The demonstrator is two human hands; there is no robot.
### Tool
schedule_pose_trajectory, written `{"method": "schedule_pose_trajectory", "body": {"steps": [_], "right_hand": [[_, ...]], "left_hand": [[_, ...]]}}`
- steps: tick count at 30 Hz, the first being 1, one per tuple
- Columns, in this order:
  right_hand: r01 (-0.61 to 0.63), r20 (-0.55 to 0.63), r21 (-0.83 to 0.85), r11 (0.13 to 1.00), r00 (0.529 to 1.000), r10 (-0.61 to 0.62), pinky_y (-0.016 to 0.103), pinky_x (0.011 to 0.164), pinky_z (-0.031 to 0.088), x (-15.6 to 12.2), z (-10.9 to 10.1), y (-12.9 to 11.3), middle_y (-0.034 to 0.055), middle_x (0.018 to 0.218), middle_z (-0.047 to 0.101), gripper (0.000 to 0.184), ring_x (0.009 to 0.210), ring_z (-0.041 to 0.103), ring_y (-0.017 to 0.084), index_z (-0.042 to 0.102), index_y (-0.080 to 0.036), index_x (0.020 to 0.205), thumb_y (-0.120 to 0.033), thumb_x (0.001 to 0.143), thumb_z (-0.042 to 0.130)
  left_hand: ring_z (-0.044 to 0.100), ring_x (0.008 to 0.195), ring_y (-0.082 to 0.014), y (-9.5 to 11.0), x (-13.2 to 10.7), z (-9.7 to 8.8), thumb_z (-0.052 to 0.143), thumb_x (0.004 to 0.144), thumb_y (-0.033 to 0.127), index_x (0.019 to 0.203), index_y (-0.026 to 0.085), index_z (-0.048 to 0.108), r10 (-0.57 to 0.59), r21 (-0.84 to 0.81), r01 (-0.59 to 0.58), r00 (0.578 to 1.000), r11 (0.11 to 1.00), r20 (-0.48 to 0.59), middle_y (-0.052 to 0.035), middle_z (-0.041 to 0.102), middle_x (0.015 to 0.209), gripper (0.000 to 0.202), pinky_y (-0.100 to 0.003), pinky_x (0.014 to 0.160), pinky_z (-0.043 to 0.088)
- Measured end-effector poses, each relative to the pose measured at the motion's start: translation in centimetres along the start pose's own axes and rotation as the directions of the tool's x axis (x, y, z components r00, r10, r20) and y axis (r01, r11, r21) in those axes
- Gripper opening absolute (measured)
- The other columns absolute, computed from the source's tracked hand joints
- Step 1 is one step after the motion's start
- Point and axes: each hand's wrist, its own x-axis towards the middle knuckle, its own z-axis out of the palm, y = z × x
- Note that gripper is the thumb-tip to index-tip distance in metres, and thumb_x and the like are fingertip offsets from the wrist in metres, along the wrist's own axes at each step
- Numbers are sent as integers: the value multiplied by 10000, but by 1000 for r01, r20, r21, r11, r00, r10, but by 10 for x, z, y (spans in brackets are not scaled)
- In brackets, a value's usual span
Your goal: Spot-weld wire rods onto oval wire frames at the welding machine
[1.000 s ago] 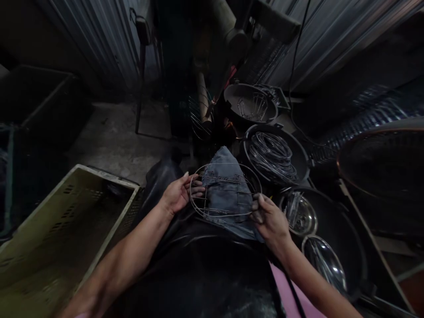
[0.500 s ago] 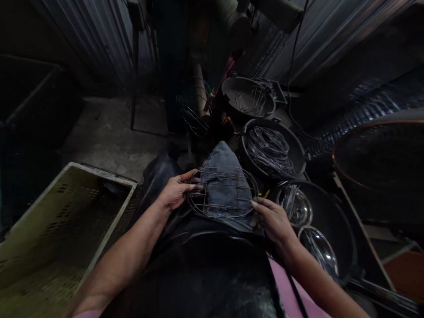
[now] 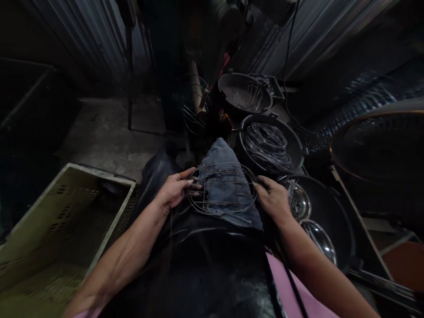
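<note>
A round wire rack (image 3: 220, 204) with crossing inner wires is held level over my lap. My left hand (image 3: 175, 190) pinches its left rim, thumb on top and fingers beneath. On the opposite rim, my right hand (image 3: 272, 196) is closed, its fingers curled at the wire. Beneath the rack lies a grey-blue cloth (image 3: 223, 154), pointed at its far end, spread over a black apron (image 3: 205, 274).
A yellow plastic crate (image 3: 43, 229) stands at my left. To the right are a pan with coiled wire (image 3: 267, 145), a pan holding bent wire pieces (image 3: 247, 95), and a dark pan (image 3: 334, 212) with shiny metal bowls (image 3: 319, 238). A wooden rod (image 3: 196, 88) is ahead.
My right hand has moved up along the right rim, from the lower right to the middle of that side, and its fingers are more curled. My left hand keeps its hold.
</note>
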Motion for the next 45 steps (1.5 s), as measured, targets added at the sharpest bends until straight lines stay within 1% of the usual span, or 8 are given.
{"method": "schedule_pose_trajectory", "body": {"steps": [3,5,12,15,18,27,36,45], "right_hand": [[-261,133,223,939,963,236,227,360,326,4,0,-10,-17,529,564,290,397,462,106,637,-175,780,-365,566,686],[-362,176,339,868,931,320,206,312,241,5,0,-10,-45,468,518,328,319,379,73,615,-162,776,-354,528,713],[-228,61,300,926,974,220,206,331,283,0,4,7,-56,447,487,345,336,396,77,636,-160,847,-370,580,693],[-198,43,200,960,980,194,216,351,315,-2,5,13,-39,489,523,347,365,416,85,643,-159,863,-386,601,666],[-188,58,103,977,981,183,212,359,317,0,5,17,-37,492,520,322,383,421,85,640,-159,850,-379,615,655],[-465,266,315,828,880,393,182,288,299,15,7,22,-40,533,546,376,374,432,79,588,-167,799,-284,473,734],[-461,309,289,839,874,374,182,305,348,7,9,36,-21,592,552,343,420,448,79,613,-152,862,-204,527,665],[-319,142,349,881,947,287,188,373,338,22,8,20,-31,591,549,310,454,448,72,610,-135,776,-205,479,665]], "left_hand": [[661,729,-243,2,0,-1,552,777,137,1103,127,547,-24,-53,26,999,998,43,-115,644,861,326,-377,586,547],[660,726,-250,3,2,-3,550,800,246,1049,129,569,-53,-93,60,996,994,74,-118,646,856,275,-388,598,540],[661,723,-251,2,3,-6,510,825,318,1015,126,589,-89,-152,102,992,983,91,-122,647,866,281,-402,607,535],[662,742,-250,0,2,-6,576,769,163,1044,125,583,-53,-112,62,995,992,79,-118,644,890,278,-389,611,544],[662,776,-244,-3,2,-8,592,650,-39,1105,132,562,-5,-38,7,999,999,54,-109,634,936,486,-357,629,555],[670,726,-219,-7,6,-11,615,596,-69,1148,163,576,21,74,-21,1000,997,4,-101,630,972,600,-314,609,569],[673,702,-217,-9,9,-9,626,557,-80,1126,144,587,10,116,-7,1000,993,-27,-87,649,923,613,-313,600,571],[673,705,-220,3,5,6,591,596,-78,1154,128,557,87,69,-88,996,994,16,-89,648,894,595,-349,612,572]]}}
